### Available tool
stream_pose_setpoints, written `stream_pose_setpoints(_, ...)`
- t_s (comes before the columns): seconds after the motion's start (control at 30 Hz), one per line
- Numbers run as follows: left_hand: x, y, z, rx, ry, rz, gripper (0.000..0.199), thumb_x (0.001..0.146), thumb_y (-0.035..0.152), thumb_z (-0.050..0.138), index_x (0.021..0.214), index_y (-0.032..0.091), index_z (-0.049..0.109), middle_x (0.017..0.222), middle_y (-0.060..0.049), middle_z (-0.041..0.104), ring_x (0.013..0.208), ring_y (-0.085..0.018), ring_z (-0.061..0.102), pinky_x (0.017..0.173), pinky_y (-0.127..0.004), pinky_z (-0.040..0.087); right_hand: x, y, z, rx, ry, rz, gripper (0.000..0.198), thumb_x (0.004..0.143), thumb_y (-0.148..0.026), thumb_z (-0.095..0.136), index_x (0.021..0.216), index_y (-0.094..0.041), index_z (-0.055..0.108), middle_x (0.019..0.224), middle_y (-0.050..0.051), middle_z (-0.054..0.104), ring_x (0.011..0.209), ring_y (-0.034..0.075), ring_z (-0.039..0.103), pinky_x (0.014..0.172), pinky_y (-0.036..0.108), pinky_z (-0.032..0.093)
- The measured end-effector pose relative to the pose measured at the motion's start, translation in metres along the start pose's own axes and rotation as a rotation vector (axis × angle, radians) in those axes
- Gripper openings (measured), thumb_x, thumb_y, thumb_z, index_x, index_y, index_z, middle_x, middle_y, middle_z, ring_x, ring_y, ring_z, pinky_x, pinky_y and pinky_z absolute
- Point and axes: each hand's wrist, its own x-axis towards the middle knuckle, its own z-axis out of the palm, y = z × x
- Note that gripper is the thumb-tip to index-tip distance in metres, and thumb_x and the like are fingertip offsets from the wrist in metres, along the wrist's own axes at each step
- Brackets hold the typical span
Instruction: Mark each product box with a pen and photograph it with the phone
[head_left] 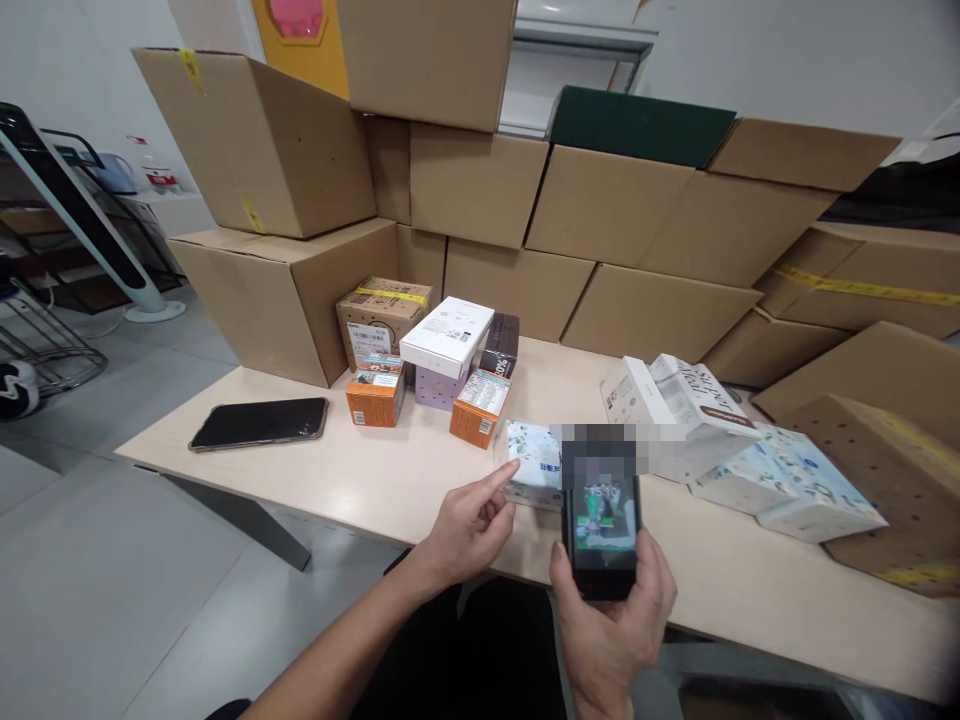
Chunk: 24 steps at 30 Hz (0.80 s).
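My right hand [611, 630] grips the lower part of a black smartphone [602, 530] upright, thumb on one edge and fingers on the other. A lit picture shows on its screen, and the upper part is blurred out. To its left, my left hand [476, 525] holds nothing; its index finger is stretched out and the other fingers are curled. That fingertip lies in front of a white box with a blue floral print [531, 460]; whether it touches the box I cannot tell. The phone hides the box's right end.
A second, dark-screened phone [259, 424] lies on the table [360, 480] at left. Small orange boxes [376, 395], a purple box [435, 390] and a white flat box [448, 335] stand mid-table. More white boxes [739, 470] are at right. Stacked cartons [480, 190] line the back.
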Motion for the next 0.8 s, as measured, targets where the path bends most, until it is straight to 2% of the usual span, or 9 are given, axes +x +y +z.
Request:
stream_pose_setpoints(0.07,0.002,-0.003,0.001,0.033,0.105,-0.035,0.047,0.092,0.017,0.052,0.139,0.018,0.053,0.072,0.002,0.054,0.058,-0.007,0.047,0.058,-0.019,0.044,0.004,0.012,-0.006,-0.070,0.013,0.032,0.089,0.069,-0.035,0.084,0.146,-0.011,0.044,0.126,0.023,0.059,0.113,0.039,0.060,0.093,0.056,0.051)
stream_pose_setpoints(0.13,0.005,-0.006,0.001,0.062,0.147,-0.052,0.044,0.090,0.018,0.055,0.134,0.019,0.058,0.076,0.001,0.052,0.060,-0.008,0.047,0.057,-0.019,0.044,0.008,0.029,-0.015,-0.161,0.005,0.104,0.091,0.069,-0.039,0.083,0.146,-0.011,0.044,0.127,0.024,0.060,0.116,0.042,0.058,0.096,0.059,0.049)
stream_pose_setpoints(0.23,0.007,-0.008,0.002,0.103,0.108,-0.053,0.043,0.088,0.019,0.059,0.132,0.022,0.061,0.085,-0.001,0.049,0.067,-0.009,0.049,0.059,-0.020,0.047,0.016,0.057,-0.033,-0.288,-0.067,0.252,0.089,0.072,-0.046,0.078,0.146,-0.010,0.046,0.126,0.026,0.060,0.117,0.045,0.055,0.097,0.062,0.046)
stream_pose_setpoints(0.4,0.006,-0.009,0.004,0.139,0.029,-0.096,0.045,0.090,0.019,0.057,0.134,0.027,0.058,0.100,-0.005,0.050,0.072,-0.010,0.052,0.066,-0.023,0.051,0.028,0.088,-0.054,-0.440,-0.266,0.452,0.091,0.073,-0.064,0.064,0.143,-0.008,0.049,0.115,0.027,0.062,0.111,0.048,0.055,0.094,0.066,0.043)
stream_pose_setpoints(0.5,0.005,-0.009,0.004,0.169,0.013,-0.105,0.044,0.092,0.021,0.056,0.135,0.028,0.056,0.110,-0.007,0.050,0.078,-0.011,0.056,0.072,-0.027,0.053,0.035,0.100,-0.054,-0.501,-0.373,0.496,0.097,0.072,-0.069,0.058,0.144,-0.005,0.046,0.111,0.029,0.062,0.110,0.050,0.054,0.095,0.066,0.041)
stream_pose_setpoints(0.63,0.005,-0.005,0.001,0.231,-0.063,-0.123,0.049,0.094,0.022,0.054,0.141,0.031,0.049,0.125,-0.009,0.048,0.083,-0.013,0.060,0.078,-0.030,0.055,0.045,0.115,-0.047,-0.536,-0.493,0.593,0.106,0.071,-0.074,0.056,0.147,-0.001,0.040,0.120,0.033,0.058,0.115,0.052,0.052,0.097,0.063,0.039)
stream_pose_setpoints(0.73,0.006,-0.002,0.000,0.274,-0.102,-0.108,0.047,0.095,0.022,0.052,0.141,0.031,0.050,0.126,-0.010,0.049,0.088,-0.014,0.062,0.084,-0.033,0.056,0.049,0.124,-0.043,-0.550,-0.542,0.665,0.106,0.071,-0.075,0.056,0.147,-0.003,0.040,0.125,0.034,0.055,0.118,0.053,0.050,0.097,0.063,0.039)
stream_pose_setpoints(0.8,0.006,-0.002,0.000,0.284,-0.089,-0.086,0.043,0.095,0.024,0.052,0.138,0.030,0.053,0.126,-0.010,0.051,0.092,-0.016,0.063,0.087,-0.035,0.055,0.050,0.126,-0.042,-0.534,-0.541,0.644,0.104,0.072,-0.076,0.055,0.144,-0.003,0.044,0.128,0.035,0.052,0.122,0.056,0.044,0.097,0.068,0.034)
